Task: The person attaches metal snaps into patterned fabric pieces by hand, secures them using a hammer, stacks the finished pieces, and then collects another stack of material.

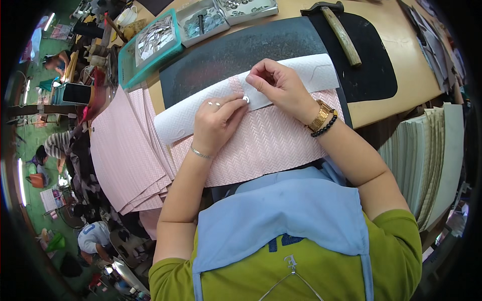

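A pink herringbone-textured sheet point(271, 135) lies before me, its far edge folded over so that the white backing point(186, 110) faces up. My left hand point(217, 120) rests on the fold, fingers closed at a small round silver washer-like disc point(246, 99) by its fingertips. Just to the right, my right hand point(283, 89) hovers over the white backing with thumb and forefinger pinched together; anything between them is too small or hidden to make out. A narrow pink strip point(235, 84) shows on the white beside the left fingers. Under the sheet's far part is a dark, worn mat point(241, 47).
A hammer point(341, 35) with a wooden handle lies on a black pad point(374, 60) at far right. Beyond the mat stand a teal tray point(123, 67) of metal strips and white boxes point(228, 22) of small hardware. Stacked pink sheets point(125, 145) sit left; piled sheets point(427, 155) stand right.
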Tool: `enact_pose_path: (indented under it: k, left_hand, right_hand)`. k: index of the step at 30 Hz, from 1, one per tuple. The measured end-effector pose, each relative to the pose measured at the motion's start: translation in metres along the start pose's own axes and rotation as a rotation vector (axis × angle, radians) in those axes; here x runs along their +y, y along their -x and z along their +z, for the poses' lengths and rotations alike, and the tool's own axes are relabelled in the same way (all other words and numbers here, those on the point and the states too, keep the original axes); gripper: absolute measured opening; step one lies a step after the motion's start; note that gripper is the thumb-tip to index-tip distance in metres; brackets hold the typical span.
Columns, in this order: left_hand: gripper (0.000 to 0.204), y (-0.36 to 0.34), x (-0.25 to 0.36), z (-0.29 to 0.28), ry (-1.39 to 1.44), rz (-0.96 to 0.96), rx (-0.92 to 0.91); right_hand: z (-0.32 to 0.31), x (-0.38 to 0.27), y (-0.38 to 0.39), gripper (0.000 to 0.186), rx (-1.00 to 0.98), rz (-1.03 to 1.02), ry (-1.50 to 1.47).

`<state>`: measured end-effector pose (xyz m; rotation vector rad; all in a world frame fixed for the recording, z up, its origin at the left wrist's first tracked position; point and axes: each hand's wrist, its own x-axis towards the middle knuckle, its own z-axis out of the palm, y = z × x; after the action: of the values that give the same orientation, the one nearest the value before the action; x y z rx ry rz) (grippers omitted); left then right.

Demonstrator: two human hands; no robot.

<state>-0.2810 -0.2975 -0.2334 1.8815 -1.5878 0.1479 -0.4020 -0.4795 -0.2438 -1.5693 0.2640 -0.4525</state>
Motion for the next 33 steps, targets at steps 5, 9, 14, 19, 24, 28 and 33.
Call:
enact_pose_path:
  k: [5,9,14,19,24,28,33]
  left_hand:
    - [0.014,-0.0008,-0.0043,0.0039,-0.012,0.040,0.035]
    - [0.014,-0.0024,-0.0016,0.0032,-0.113,0.071,0.052]
    - [0.014,-0.0038,-0.0023,0.0026,-0.045,-0.009,0.055]
    - [0.015,-0.0026,-0.0046,0.0019,0.120,-0.177,0.011]
    - [0.020,-0.0055,-0.0073,0.0007,0.024,-0.057,0.018]
    - [0.016,-0.0037,-0.0043,0.0018,0.046,-0.135,0.031]
    - [0.019,-0.0001,-0.0056,0.0013,0.118,-0.165,0.040]
  right_hand:
    - [0.0005,-0.0027,0.0008,0.015,-0.014,-0.011,0.056]
    - [-0.0006,-0.0010,0.0006,0.015,-0.022,-0.020,0.090]
    - [-0.0007,-0.0005,0.0008,0.015,-0.028,-0.014,0.086]
    - [-0.0002,-0.0014,0.0007,0.016,-0.035,-0.017,0.103]
    - [0.0003,-0.0016,0.0008,0.016,-0.046,-0.021,0.120]
    - [-0.0001,-0.0006,0.0011,0.016,-0.038,-0.033,0.126]
    - [0.0005,-0.0011,0.0007,0.015,-0.036,-0.034,0.135]
